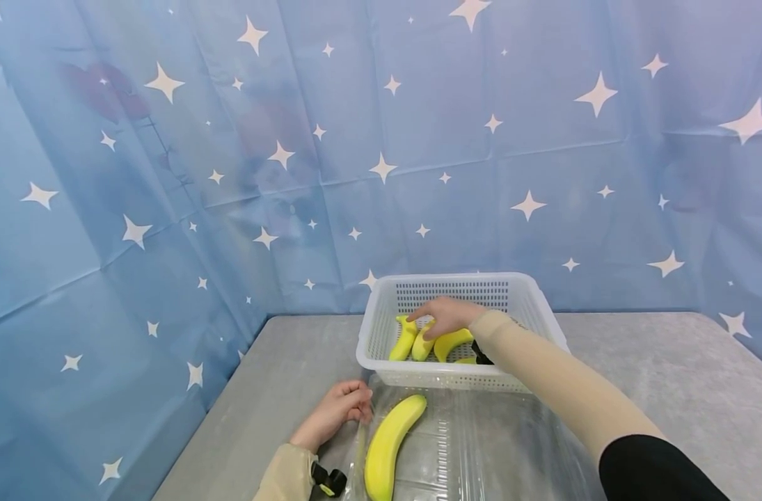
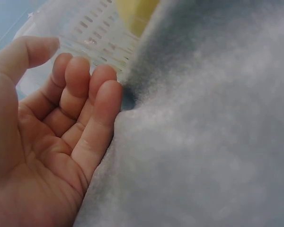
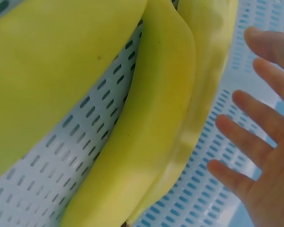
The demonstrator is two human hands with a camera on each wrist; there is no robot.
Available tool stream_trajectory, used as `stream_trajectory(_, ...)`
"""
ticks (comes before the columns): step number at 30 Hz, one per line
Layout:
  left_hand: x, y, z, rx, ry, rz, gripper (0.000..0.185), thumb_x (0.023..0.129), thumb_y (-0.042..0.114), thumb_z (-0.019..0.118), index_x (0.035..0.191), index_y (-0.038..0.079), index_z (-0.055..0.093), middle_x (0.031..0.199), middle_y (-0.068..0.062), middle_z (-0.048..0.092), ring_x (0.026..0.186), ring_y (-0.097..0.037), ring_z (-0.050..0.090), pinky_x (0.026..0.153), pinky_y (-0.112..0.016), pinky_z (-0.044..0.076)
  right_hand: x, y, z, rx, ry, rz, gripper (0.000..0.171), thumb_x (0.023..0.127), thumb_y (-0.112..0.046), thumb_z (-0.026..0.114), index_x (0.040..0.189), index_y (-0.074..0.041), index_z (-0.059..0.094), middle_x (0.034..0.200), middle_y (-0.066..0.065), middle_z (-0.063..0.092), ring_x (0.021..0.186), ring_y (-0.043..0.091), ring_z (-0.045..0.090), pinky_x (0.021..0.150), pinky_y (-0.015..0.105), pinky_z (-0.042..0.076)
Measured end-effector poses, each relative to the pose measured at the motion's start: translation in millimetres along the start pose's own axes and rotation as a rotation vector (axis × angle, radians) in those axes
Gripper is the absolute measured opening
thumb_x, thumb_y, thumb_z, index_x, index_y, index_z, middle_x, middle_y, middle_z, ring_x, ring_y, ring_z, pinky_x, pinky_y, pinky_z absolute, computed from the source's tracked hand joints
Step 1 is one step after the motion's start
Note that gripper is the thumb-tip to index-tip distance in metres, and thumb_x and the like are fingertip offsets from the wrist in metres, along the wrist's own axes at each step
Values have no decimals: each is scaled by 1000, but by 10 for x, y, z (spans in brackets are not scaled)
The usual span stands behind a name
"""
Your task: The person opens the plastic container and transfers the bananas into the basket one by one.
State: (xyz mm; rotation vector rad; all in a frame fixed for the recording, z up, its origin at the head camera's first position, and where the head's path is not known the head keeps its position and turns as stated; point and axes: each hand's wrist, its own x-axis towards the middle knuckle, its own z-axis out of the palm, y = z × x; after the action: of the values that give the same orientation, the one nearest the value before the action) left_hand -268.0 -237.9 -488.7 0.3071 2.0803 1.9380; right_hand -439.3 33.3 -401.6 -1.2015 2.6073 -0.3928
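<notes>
My right hand (image 1: 446, 316) reaches into the white basket (image 1: 525, 292), over several yellow bananas (image 1: 406, 339). In the right wrist view its fingers (image 3: 255, 142) are spread beside a banana (image 3: 151, 123) and hold nothing. A single banana (image 1: 390, 445) lies lengthwise on clear shiny plastic (image 1: 499, 445) in front of the basket. Just left of that banana, my left hand (image 1: 339, 410) rests by the left edge of the plastic. Its fingers (image 2: 102, 104) are loosely bent with the thumb held apart, and nothing shows in the palm.
The slotted basket stands at the back of the grey table (image 1: 656, 369), close to a blue curtain (image 1: 330, 174) with white stars. The clear plastic reaches up to the basket's front wall. A black band with a small device (image 1: 327, 480) sits on the left wrist.
</notes>
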Motion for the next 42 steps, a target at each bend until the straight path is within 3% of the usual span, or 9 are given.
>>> stream_trajectory(12, 23, -33, 7, -8, 0, -4, 23, 96, 16, 56, 74, 9, 56, 67, 0, 58, 63, -12, 61, 64, -30, 54, -79, -49, -81, -4, 61, -62, 56, 95, -47, 57, 141, -16, 52, 141, 1, 51, 133, 27, 42, 108, 50, 32)
stream_trajectory(18, 5, -46, -5, -11, -7, 4, 23, 96, 17, 55, 74, 9, 55, 67, 0, 58, 63, -12, 61, 64, -29, 54, -193, -162, -222, 36, 111, -86, 60, 94, -50, 56, 145, -20, 45, 148, 1, 43, 138, 26, 35, 110, 49, 29)
stream_trajectory(26, 10, -38, -26, -9, -15, 19, 23, 97, 18, 55, 75, 10, 56, 68, 0, 59, 63, -11, 62, 64, -28, 55, -356, -334, -387, -37, 171, -114, 69, 91, -63, 50, 150, -31, 36, 155, 1, 31, 141, 26, 30, 110, 51, 28)
stream_trajectory(37, 9, -12, -9, -13, -23, 13, 20, 97, 16, 55, 77, 10, 56, 68, 0, 59, 64, -11, 62, 64, -28, 55, -685, -597, -499, -116, 193, -198, 73, 91, -60, 55, 152, -31, 30, 158, -1, 23, 142, 24, 27, 110, 49, 30)
stream_trajectory(42, -5, -4, -5, -19, -14, -1, 20, 97, 16, 55, 78, 10, 57, 68, 0, 59, 65, -12, 63, 65, -29, 55, -813, -739, -444, -178, 214, -294, 74, 90, -59, 56, 152, -25, 33, 157, 5, 27, 143, 24, 26, 111, 53, 25)
